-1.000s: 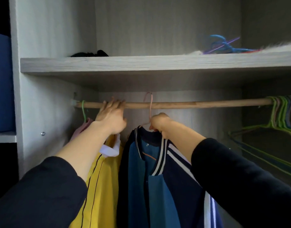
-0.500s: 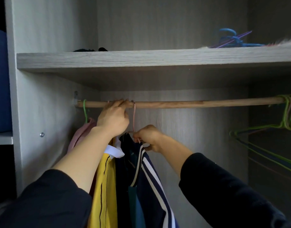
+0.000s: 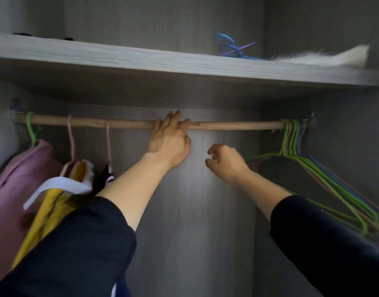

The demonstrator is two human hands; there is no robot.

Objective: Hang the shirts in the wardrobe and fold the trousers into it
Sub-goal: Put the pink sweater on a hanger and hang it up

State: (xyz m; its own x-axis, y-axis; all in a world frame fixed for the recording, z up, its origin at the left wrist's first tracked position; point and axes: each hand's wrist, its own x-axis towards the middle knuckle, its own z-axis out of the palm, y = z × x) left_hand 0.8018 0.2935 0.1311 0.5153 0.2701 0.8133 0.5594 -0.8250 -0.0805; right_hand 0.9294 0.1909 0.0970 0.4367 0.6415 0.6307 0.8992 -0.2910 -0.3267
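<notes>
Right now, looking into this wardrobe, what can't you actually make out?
Head view only:
1. Dark striped shirt: nearly all hidden behind the person's dark left sleeve and forearm.
2. Black items on the grey wooden shelf: its front edge hides all but their tops.
3. White fluffy thing on that shelf: blurred, unidentifiable.
4. Pink garment: cut off by the left edge.

The rail (image 3: 227, 126) has free room between hung shirts (image 3: 13, 189) at left and empty hangers (image 3: 291, 138) bunched right. A shelf (image 3: 141, 58) sits close above.
</notes>
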